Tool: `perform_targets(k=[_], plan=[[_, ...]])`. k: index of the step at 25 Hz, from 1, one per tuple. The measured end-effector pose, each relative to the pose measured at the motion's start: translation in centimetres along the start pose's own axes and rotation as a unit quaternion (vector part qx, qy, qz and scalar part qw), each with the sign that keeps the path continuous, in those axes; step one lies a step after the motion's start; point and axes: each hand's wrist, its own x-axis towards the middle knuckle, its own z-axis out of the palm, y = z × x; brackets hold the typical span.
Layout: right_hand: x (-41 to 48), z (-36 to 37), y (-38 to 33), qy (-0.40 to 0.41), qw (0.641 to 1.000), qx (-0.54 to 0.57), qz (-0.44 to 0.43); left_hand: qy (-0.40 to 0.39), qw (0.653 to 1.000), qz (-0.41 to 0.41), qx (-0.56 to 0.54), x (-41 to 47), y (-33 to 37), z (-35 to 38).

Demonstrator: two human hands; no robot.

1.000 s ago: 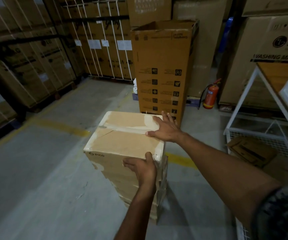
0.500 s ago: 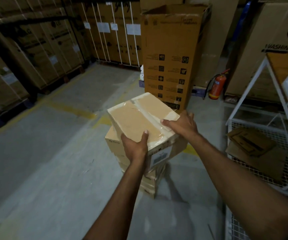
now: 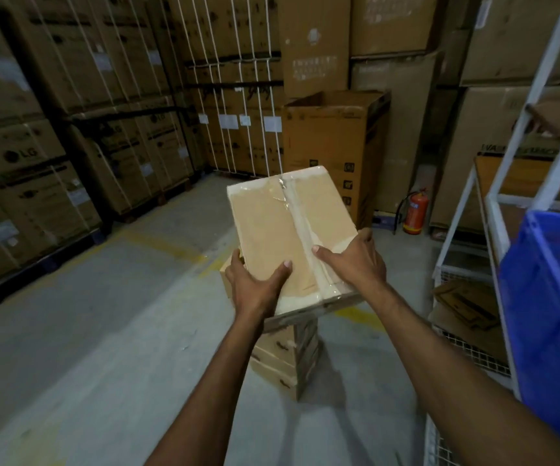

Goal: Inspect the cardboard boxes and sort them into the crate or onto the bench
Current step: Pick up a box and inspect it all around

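Left hand: gripping the box's near left corner, thumb lying on top, fingers curling round the side.
Right hand: clasping the near right edge, thumb resting by the tape seam.
Box: being held up between both hands, taped top facing the camera.
Stack: standing on the floor directly under the hands.
Crate: blue, sitting right of the right hand.
Surface: wooden, lying beyond the crate.
Extinguisher: standing past the right hand.
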Motion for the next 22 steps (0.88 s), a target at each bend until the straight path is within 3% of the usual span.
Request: perform_targets(k=[6, 9, 13, 22], plan=[[-11.6, -8.0, 0.8, 0.092, 0.993, 0.069, -0.022, -0.029, 0.994, 0.102, 0.014, -8.7, 5.8, -3.8], [-16.3, -12.6, 2.2, 0.137, 0.985, 0.101, -0.032, -0.089, 0.981, 0.172, 0.016, -12.9, 8.3, -5.6], [-22.6, -18.0, 4.2, 0.160, 0.977, 0.133, -0.041, -0.157, 0.972, 0.177, -0.006, -18.7, 11.0, -6.9], [-34.7, -33.9, 10.4, 0.219, 0.964, 0.146, -0.048, -0.191, 0.956, 0.213, -0.069, -35.7, 19.2, -3.7]])
